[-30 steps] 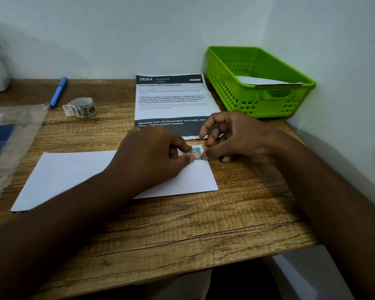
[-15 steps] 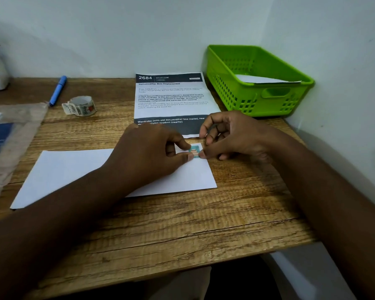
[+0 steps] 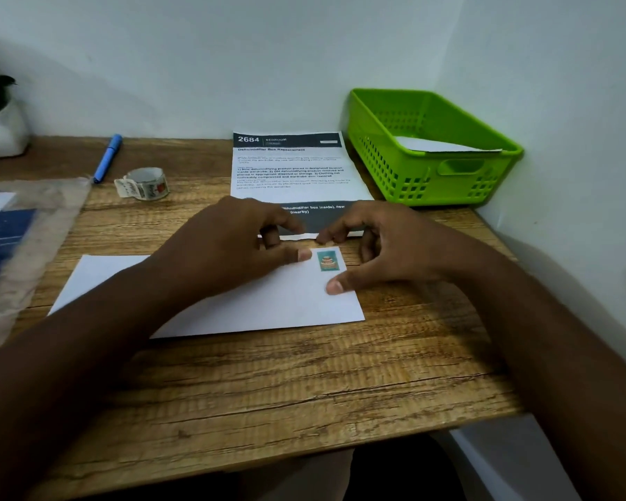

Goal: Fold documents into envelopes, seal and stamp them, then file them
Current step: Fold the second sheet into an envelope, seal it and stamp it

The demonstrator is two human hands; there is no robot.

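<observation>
I see the stamp (image 3: 328, 261) stuck on the envelope (image 3: 268, 301), between my loosely curled, empty fingers (image 3: 335, 286). Filing in the green basket (image 3: 434, 182) beyond them remains; another document (image 3: 290, 168) waits.

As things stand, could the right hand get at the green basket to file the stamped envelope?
Probably yes. The right hand hovers over the white envelope near its stamp, and the green basket sits open-topped just beyond it in the desk's right corner. Only the printed sheet lies nearby, beside the path.
</observation>
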